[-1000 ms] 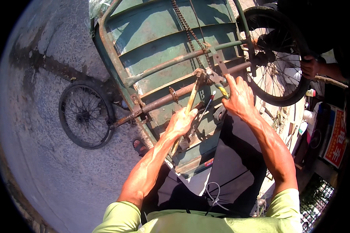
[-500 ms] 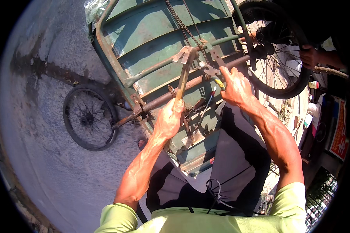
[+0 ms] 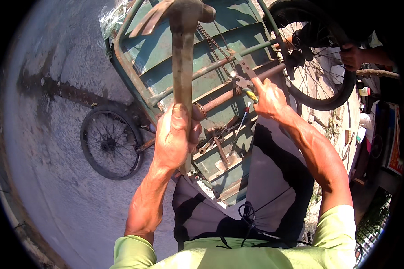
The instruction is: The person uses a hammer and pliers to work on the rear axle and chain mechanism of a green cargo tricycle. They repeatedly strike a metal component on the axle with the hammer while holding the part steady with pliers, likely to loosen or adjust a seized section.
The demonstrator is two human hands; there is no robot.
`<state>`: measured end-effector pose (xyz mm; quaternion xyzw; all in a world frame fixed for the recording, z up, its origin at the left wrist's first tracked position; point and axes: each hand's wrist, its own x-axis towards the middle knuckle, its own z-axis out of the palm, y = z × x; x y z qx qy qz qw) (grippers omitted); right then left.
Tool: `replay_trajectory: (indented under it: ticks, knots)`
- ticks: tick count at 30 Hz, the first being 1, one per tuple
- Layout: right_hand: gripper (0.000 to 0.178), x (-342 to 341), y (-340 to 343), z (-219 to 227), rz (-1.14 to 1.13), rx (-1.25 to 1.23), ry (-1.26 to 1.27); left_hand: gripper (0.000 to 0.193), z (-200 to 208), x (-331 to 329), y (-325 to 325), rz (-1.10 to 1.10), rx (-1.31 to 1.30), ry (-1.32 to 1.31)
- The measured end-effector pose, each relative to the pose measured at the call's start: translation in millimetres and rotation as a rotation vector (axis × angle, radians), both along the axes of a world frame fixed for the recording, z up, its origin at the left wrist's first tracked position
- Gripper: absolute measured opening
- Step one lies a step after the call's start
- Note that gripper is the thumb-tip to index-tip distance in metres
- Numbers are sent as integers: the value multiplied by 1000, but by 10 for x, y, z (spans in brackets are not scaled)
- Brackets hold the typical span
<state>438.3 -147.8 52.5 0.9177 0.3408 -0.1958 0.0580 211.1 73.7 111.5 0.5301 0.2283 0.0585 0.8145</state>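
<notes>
My left hand is wrapped round the wooden handle of a claw hammer, raised close to view with its rusty head up. My right hand grips pliers with yellow-marked handles. Their jaws are beside a rusty flat bracket and a small round whitish piece, just above the brown axle; whether they clamp anything is too small to tell. A drive chain runs down to this spot across the green metal cart.
A spoked wheel is at the axle's left end, and a larger wheel at the right. Another person's hand rests at that right wheel. A screwdriver-like tool and rusty pieces lie on the cart's near panels.
My left hand has lifted the hammer up and towards me, away from the axle. The pliers in my right hand stay at the bracket.
</notes>
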Motion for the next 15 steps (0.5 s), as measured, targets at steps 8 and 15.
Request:
replay_trajectory:
  ticks: [8, 15]
  knots:
    - [60, 37, 176, 96, 41, -9, -9, 60, -977, 89, -266, -230, 204, 217]
    - [62, -16, 51, 38, 25, -28, -2, 70, -23, 47, -109, -35, 152, 9]
